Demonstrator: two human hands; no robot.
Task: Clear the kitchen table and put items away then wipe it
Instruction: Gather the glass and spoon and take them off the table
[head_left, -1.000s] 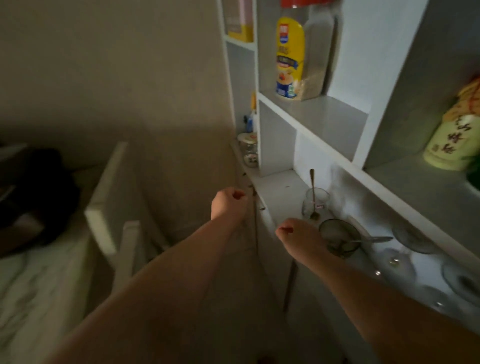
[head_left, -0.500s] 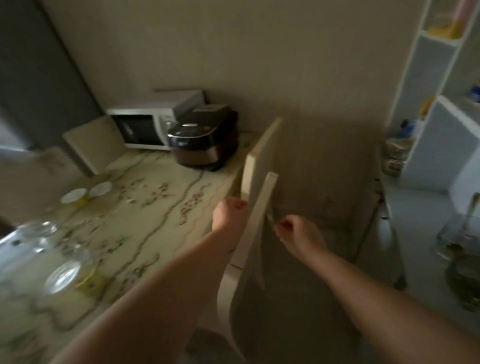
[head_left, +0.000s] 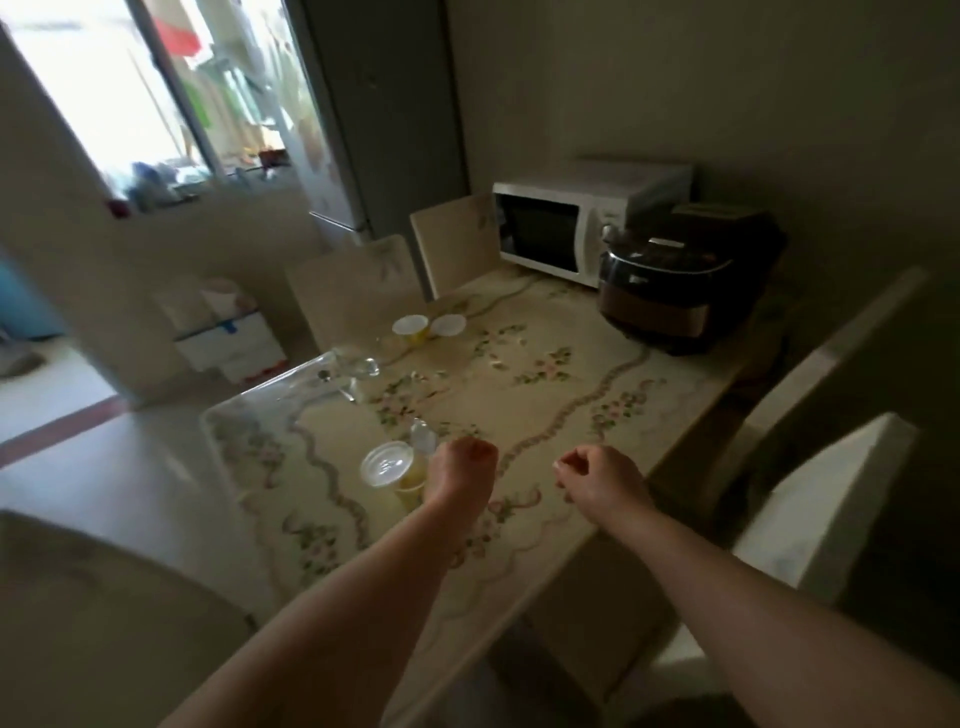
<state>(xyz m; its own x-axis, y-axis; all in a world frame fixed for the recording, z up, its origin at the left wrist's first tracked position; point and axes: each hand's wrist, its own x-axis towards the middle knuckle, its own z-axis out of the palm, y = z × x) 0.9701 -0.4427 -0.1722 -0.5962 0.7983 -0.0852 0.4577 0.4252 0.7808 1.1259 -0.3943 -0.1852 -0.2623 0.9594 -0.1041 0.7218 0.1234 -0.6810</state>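
The kitchen table (head_left: 545, 384) has a floral cloth under clear plastic. My left hand (head_left: 460, 475) hovers over its near part with fingers curled, holding nothing. Just left of it stands a yellow cup with a clear lid (head_left: 389, 467), and a small clear bottle (head_left: 423, 439) rises behind that cup. My right hand (head_left: 597, 480) is curled too and empty, above the table's near right edge. Farther back sit two small lidded cups (head_left: 428, 326) and some clear glassware (head_left: 358, 366) near the left edge.
A white microwave (head_left: 566, 228) and a dark rice cooker (head_left: 675, 291) stand at the table's far end. Cream chairs (head_left: 363, 280) line the far left side, two more chair backs (head_left: 826, 499) the right. A fridge (head_left: 384, 114) and window are behind.
My view has swung left from the white shelves to the table. Both hands kept their curled pose and now hang over the table's near end instead of by the chair.
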